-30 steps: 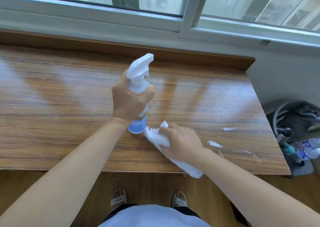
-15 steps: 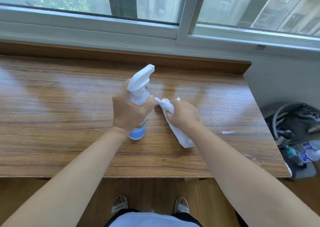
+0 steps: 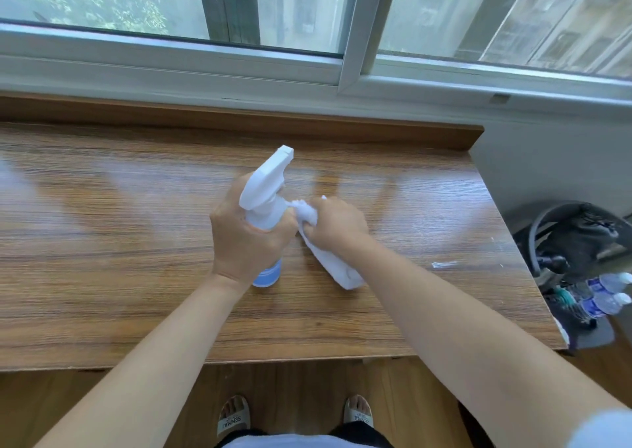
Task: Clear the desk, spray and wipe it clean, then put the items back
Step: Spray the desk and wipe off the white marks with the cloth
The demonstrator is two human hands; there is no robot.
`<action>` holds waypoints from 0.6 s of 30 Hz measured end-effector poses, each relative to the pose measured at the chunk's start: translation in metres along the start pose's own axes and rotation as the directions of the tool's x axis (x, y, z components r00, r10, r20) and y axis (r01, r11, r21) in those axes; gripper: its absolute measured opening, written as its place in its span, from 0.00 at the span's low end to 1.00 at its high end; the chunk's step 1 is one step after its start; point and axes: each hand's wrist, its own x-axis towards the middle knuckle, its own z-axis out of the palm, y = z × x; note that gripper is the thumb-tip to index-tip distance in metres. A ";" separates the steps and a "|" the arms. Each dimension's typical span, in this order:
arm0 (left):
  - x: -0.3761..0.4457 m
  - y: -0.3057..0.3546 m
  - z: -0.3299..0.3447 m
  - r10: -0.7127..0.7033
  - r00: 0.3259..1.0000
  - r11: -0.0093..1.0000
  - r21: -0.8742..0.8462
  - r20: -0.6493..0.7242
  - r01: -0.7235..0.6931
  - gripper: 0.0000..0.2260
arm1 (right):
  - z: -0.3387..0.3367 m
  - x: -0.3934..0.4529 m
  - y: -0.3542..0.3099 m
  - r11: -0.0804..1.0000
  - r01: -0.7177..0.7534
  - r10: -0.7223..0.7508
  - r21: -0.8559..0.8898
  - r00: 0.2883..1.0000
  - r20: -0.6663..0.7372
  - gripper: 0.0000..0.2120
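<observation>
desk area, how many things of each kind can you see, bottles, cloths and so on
spray bottle: 1, gripped by the left hand
white cloth: 1, gripped by the right hand
water bottles: 2, lying off the desk's right end
total: 4

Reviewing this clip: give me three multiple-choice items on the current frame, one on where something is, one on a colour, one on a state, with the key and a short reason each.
1. Where is the white smear on the wooden desk?
A. right of the right hand
B. left of the left hand
C. on the window sill

2. What colour is the base of the white trigger spray bottle?
A. red
B. blue
C. green

3. What is the right hand doing?
A. lying flat and empty
B. hanging off the desk
C. gripping a crumpled white cloth

Key: 1 A, the smear lies toward the desk's right edge. 2 B, a blue band shows below the left hand. 3 C, fingers curl round the cloth.
</observation>
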 end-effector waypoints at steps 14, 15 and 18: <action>0.000 0.006 -0.001 -0.112 0.994 0.993 -0.047 0.015 0.112 0.22 | 0.016 -0.054 -0.024 0.991 0.131 -0.130 -0.021 0.991 0.044 0.15; -0.001 0.005 -0.001 -0.114 0.993 0.992 -0.044 0.017 0.114 0.22 | 0.019 -0.066 -0.020 0.994 0.111 -0.111 -0.002 0.993 0.036 0.15; 0.001 0.004 -0.003 -0.119 0.992 0.992 -0.035 0.042 0.121 0.21 | 0.028 -0.092 -0.009 0.998 0.057 -0.057 0.023 0.998 0.019 0.11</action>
